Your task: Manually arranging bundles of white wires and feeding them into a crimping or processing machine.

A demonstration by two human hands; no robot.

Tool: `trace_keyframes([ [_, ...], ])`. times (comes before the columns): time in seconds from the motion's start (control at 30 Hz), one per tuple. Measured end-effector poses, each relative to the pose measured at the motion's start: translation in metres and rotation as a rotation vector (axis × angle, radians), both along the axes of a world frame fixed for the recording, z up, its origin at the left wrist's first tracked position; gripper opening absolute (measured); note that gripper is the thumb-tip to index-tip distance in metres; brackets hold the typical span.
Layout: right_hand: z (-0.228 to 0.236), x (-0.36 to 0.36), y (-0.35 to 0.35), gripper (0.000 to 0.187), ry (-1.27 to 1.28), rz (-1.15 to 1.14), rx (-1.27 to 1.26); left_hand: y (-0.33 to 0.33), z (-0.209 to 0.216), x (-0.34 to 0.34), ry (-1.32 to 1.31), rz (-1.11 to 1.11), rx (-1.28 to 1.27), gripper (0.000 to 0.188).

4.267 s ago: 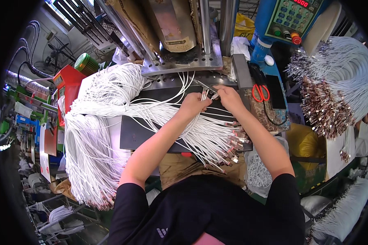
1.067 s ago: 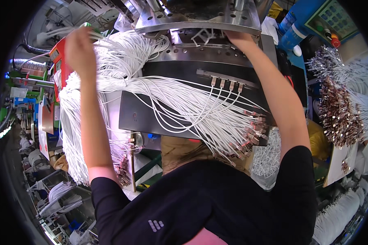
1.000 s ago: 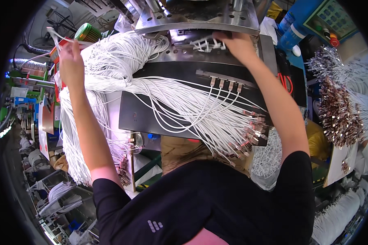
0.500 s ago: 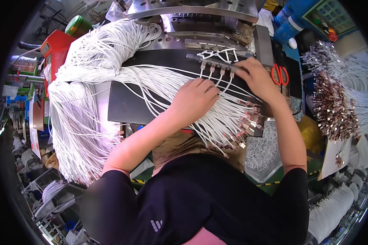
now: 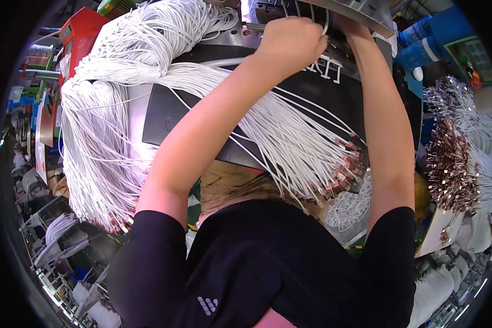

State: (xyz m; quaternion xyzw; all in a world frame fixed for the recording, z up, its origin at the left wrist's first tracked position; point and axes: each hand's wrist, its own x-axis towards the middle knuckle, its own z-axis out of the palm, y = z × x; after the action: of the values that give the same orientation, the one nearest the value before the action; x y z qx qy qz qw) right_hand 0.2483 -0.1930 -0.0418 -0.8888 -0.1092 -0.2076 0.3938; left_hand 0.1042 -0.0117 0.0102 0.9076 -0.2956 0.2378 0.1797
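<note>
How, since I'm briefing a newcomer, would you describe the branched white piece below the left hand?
Find the black board, then the left hand at its far side. In the picture, below and right of that hand, is the branched white piece, stiff and angular, unlike the curving white cables.

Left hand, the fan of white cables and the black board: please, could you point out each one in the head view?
Left hand (image 5: pixel 293 42): head view, back of the hand.
Fan of white cables (image 5: pixel 291 138): head view, middle of the spread.
Black board (image 5: pixel 158 117): head view, bare left part.
</note>
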Motion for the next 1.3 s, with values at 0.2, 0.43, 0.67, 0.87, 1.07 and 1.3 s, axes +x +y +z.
trace_keyframes([
  [0.2, -0.029, 0.035, -0.021, 0.033, -0.223, -0.185, -0.450, 0.006, 0.036, 0.018, 0.477, 0.153, 0.150, 0.026],
  [0.43, 0.036, -0.083, 0.040, 0.037, -0.148, 0.081, -0.341, 0.046, -0.014, 0.035, 0.175, 0.155, -0.076, 0.035],
  [0.67, 0.013, -0.097, 0.041, 0.039, -0.538, 0.284, -0.193, 0.027, -0.053, 0.056, -0.411, 0.223, 0.052, 0.043],
  [0.87, 0.034, -0.124, 0.068, 0.030, -0.648, -0.190, -0.607, 0.037, -0.055, 0.058, -0.247, 0.298, 0.174, 0.049],
  [1.07, 0.006, -0.108, 0.032, 0.030, -0.019, -0.093, -0.559, 0.036, -0.053, 0.053, -0.189, 0.224, 0.144, 0.043],
  [1.3, 0.015, -0.315, -0.076, 0.028, -0.309, -0.552, 0.240, 0.146, -0.035, -0.175, 1.442, -0.479, -0.875, 0.038],
])
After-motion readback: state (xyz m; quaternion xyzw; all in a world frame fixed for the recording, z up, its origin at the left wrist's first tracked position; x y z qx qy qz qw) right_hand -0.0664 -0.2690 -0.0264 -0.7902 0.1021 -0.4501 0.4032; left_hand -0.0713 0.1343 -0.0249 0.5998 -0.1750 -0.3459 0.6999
